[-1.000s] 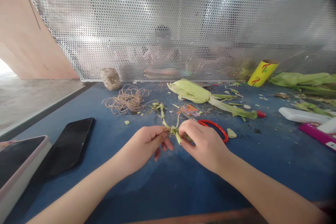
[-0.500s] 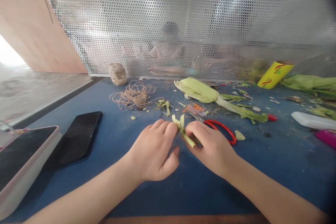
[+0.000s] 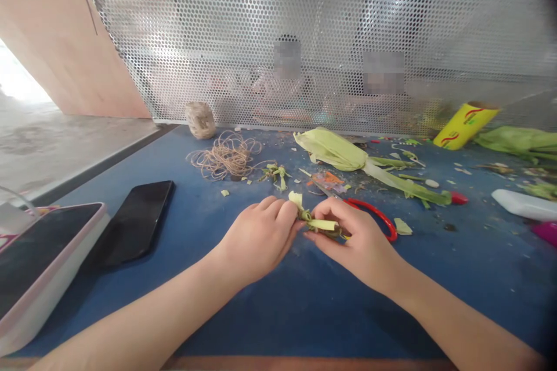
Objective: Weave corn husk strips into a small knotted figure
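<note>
Both my hands meet over the blue table on a small knotted piece of green corn husk. My left hand pinches its left end with fingers curled. From the other side my right hand grips the husk strips between thumb and fingers. Red-handled scissors lie just behind my right hand. Farther back rests a whole husked corn cob with long leaves trailing right.
A tangle of brown twine and a twine ball sit back left. A black phone and a tablet lie left. A yellow roll, white bottle and husk scraps lie right. Two people sit behind the perforated screen.
My hands stay together on the husk piece; my right fingers have turned the strips from pointing down-right to lying level. The camera view has shifted slightly.
</note>
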Demonstrator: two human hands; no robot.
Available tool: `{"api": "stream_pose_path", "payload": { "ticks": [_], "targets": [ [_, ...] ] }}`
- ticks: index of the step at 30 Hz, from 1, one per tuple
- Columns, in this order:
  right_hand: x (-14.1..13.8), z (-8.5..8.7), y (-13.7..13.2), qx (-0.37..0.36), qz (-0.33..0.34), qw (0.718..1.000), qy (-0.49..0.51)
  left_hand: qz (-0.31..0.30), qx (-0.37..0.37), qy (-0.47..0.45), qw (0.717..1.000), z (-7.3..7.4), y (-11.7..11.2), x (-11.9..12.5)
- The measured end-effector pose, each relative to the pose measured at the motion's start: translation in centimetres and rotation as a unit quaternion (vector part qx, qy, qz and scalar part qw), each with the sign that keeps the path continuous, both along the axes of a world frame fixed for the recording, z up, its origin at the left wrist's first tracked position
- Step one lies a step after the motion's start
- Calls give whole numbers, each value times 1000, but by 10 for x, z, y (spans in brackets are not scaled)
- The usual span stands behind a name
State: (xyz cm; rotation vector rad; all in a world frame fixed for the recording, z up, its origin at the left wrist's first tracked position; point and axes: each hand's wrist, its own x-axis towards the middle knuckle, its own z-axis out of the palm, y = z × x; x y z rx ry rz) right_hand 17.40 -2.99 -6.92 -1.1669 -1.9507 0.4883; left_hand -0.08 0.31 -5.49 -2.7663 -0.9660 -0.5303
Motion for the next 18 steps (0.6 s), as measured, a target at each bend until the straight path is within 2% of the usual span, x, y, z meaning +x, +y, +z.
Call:
{"api": "stream_pose_path", "payload": {
  "ticks": [5, 8, 10, 12, 14, 16, 18],
  "targets": [
    [0, 0, -1, -14, -22, 999, 18, -20, -30, -56, 998, 1, -2, -2],
    [1, -1, 0, 28, -52, 998, 9, -10, -120, -115, 986, 1, -3, -1],
    [1, -2, -1, 66, -68, 995, -8, 7, -149, -132, 980, 1, -3, -2],
    [0, -2, -2, 88, -79, 993, -18, 4, -106, -119, 987, 1, -2, -2],
    [-1, -3, -3, 91, -83, 992, -20, -7, -10, -75, 997, 2, -1, -3],
    [-2, -2, -3, 85, -84, 993, -19, -11, 78, -11, 997, 3, 0, -3],
    [-1, 1, -2, 66, -72, 995, -13, -12, 135, 51, 990, 5, 3, -3]
  ]
}}
